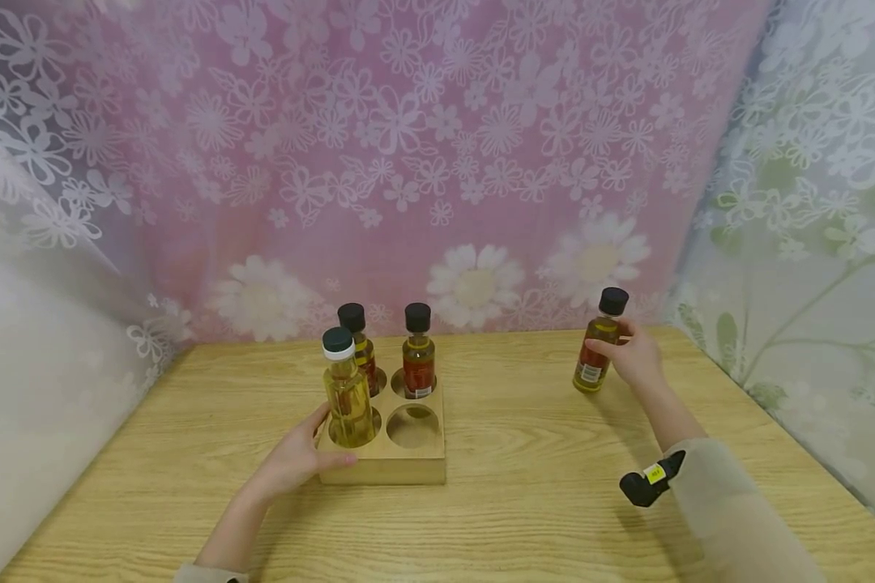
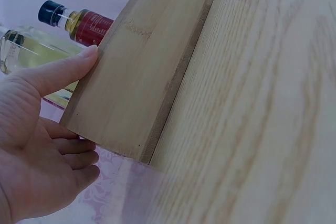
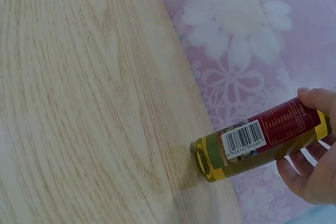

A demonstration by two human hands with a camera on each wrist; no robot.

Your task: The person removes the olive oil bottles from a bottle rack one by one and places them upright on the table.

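Hands work at a desk (image 1: 525, 486): the right hand (image 1: 638, 356) curls round an upright bottle (image 1: 598, 348) near the far right corner; the left hand (image 1: 295, 461), fingers relaxed, rests on the wooden rack (image 1: 394, 465), whose empty hole (image 1: 412, 426) lies leftward.

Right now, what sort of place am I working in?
Probably a staged tabletop set, not a real kitchen: a wooden table closed in by floral fabric backdrops, with just a wooden bottle holder and small oil bottles.
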